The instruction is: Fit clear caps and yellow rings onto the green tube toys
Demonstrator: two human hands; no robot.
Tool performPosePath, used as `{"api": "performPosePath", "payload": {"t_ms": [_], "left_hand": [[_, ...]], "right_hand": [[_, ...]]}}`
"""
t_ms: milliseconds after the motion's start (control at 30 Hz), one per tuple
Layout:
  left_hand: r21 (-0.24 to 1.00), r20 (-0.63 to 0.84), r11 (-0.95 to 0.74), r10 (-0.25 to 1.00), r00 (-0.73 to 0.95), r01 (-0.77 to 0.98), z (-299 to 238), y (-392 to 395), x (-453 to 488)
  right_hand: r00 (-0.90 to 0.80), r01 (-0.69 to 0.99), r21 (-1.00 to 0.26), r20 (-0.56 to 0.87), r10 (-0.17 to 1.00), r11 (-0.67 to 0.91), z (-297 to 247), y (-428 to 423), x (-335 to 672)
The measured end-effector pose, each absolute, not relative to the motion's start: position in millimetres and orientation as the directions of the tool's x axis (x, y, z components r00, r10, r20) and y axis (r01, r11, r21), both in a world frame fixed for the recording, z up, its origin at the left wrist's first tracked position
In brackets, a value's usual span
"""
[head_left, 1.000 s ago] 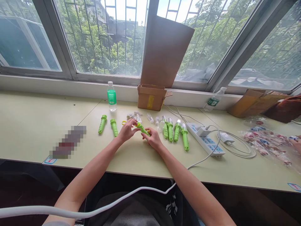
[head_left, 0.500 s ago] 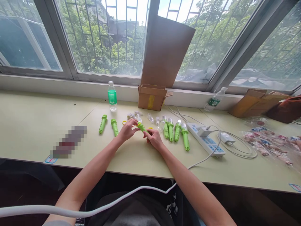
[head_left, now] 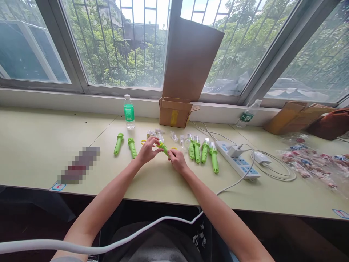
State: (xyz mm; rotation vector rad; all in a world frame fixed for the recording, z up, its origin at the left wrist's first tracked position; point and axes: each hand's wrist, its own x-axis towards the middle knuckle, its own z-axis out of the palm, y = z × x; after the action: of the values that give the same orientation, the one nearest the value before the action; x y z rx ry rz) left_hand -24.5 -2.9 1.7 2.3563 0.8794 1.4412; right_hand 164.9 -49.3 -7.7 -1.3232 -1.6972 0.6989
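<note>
Both my hands hold one green plastic handle (head_left: 163, 147) just above the pale table (head_left: 40, 145). My left hand (head_left: 147, 151) pinches its upper end, where a yellow ring sits. My right hand (head_left: 177, 160) grips its lower end with closed fingers. Two bare green handles (head_left: 119, 143) lie to the left of my hands. Several green handles with clear caps (head_left: 205, 151) lie in a row to the right. Small clear caps (head_left: 174, 137) and yellow rings lie scattered just behind my hands.
A water bottle (head_left: 129, 112) and an open cardboard box (head_left: 174, 112) stand by the window sill. A white power strip (head_left: 240, 160) with plugged cables lies to the right. Wrapped colourful items (head_left: 308, 162) cover the far right. A white cable (head_left: 109, 243) runs across my lap.
My hands stayed together on the green handle and shifted slightly; the right hand's fingers closed further up the handle. The whole view drifted a little.
</note>
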Motion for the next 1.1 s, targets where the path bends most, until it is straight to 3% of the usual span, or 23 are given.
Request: {"api": "performPosePath", "payload": {"t_ms": [200,400,567,933,1100], "left_hand": [[0.478,0.719,-0.777,0.614,0.324,0.41,3.6,-4.8,-26.1],[0.486,0.697,-0.79,0.608,0.379,0.374,5.4,-6.8,-24.2],[0.495,0.711,-0.785,0.612,0.347,0.372,3.7,-6.0,-22.9],[0.437,0.741,-0.805,0.575,0.348,0.401,1.8,-6.8,-22.8],[0.428,0.729,-0.796,0.584,0.357,0.428,0.7,-7.2,-23.6]], "right_hand": [[-0.094,0.45,-0.841,0.291,0.952,0.302,-7.1,-49.0,163.5],[-0.085,0.294,-0.939,0.16,0.983,0.178,-6.4,-46.8,166.7],[-0.126,0.266,-0.952,0.12,0.985,0.15,-7.1,-47.2,169.7],[-0.124,0.341,-0.909,0.209,0.97,0.239,-4.7,-47.0,166.5],[-0.106,0.291,-0.935,0.18,0.978,0.204,-6.7,-46.4,165.8]]}}
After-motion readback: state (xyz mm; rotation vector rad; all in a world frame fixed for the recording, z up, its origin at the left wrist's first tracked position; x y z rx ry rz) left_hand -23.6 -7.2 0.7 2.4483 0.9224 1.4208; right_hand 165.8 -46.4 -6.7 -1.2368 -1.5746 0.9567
